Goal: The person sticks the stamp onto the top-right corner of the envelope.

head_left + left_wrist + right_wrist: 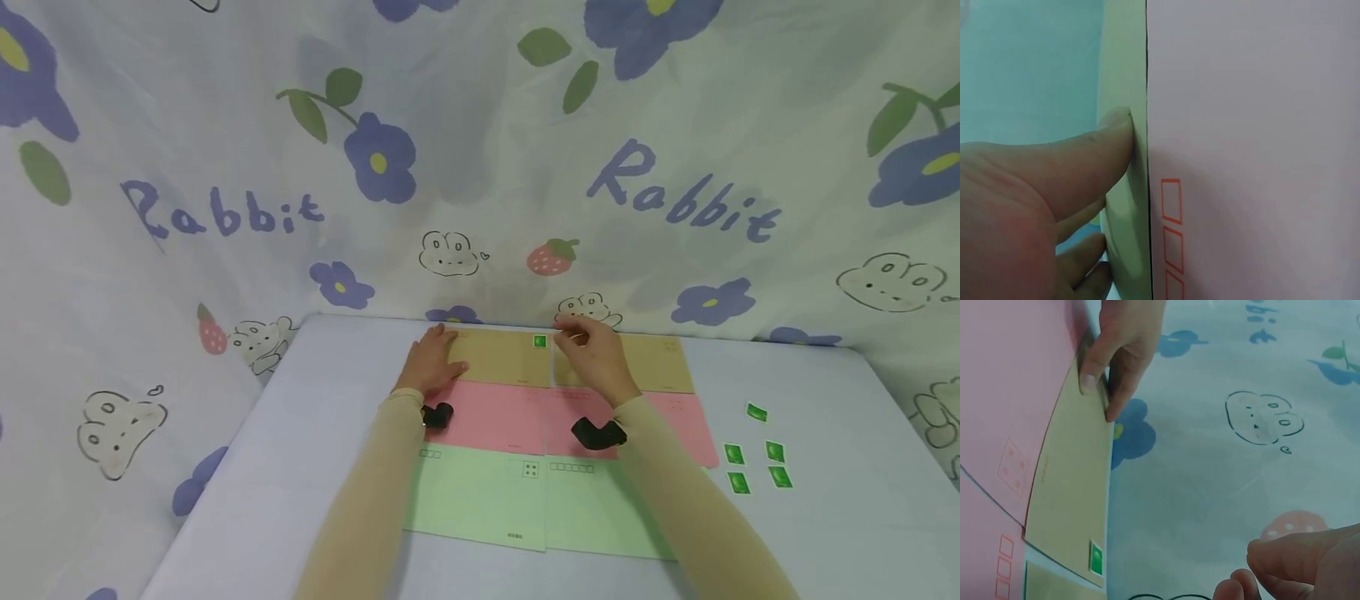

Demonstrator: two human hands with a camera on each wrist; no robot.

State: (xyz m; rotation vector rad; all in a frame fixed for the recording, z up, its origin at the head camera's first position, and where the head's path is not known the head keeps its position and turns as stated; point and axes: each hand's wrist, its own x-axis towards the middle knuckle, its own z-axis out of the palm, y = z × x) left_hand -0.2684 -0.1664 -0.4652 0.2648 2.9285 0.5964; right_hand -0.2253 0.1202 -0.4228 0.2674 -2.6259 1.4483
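A pale table [825,500] carries six envelopes laid flat in three rows of two, each touching the next, running from the far edge toward the near edge. None is a container with anything visible inside; whether they are sealed or filled cannot be told. The two green envelopes [480,496] lie nearest the near edge, the two pink envelopes [495,412] in the middle row. Along the far edge lie the left tan envelope [498,358], with a green stamp [539,341] in its far right corner, and the right tan envelope [660,362].

The left hand [431,362] rests on the far left corner of the left tan envelope; its grip has the thumb [1094,150] pressed along the envelope's left edge and the fingers curled at that edge.

The right hand [596,354] lies over the far left corner of the right tan envelope, fingers bent and drawn together at their tips; whether this grip pinches anything cannot be told.

Five loose stamps [757,454] lie together toward the table's right edge, well apart from the envelopes.
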